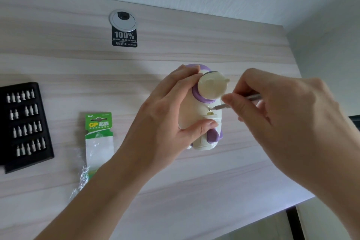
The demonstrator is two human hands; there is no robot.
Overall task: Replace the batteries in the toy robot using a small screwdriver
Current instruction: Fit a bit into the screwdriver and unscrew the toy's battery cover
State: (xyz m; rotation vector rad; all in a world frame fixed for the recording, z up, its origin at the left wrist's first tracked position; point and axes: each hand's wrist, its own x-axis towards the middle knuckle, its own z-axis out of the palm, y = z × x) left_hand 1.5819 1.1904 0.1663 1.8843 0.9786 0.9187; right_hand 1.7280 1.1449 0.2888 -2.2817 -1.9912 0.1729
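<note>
A cream and purple toy robot (194,115) lies on its side on the pale wooden desk (175,191). My left hand (167,111) grips its body, fingers over the top and thumb on the lower part. My right hand (282,115) pinches a thin silver screwdriver (251,98). The screwdriver's tip sits in a small screw (210,109) on the toy's back, just above the battery cover (213,118).
A black tray of screwdriver bits (25,124) lies at the left edge. A torn green GP battery package (98,142) lies between the tray and the toy. A round cable grommet (123,20) with a black sticker (124,37) sits further back. The desk ends at the right.
</note>
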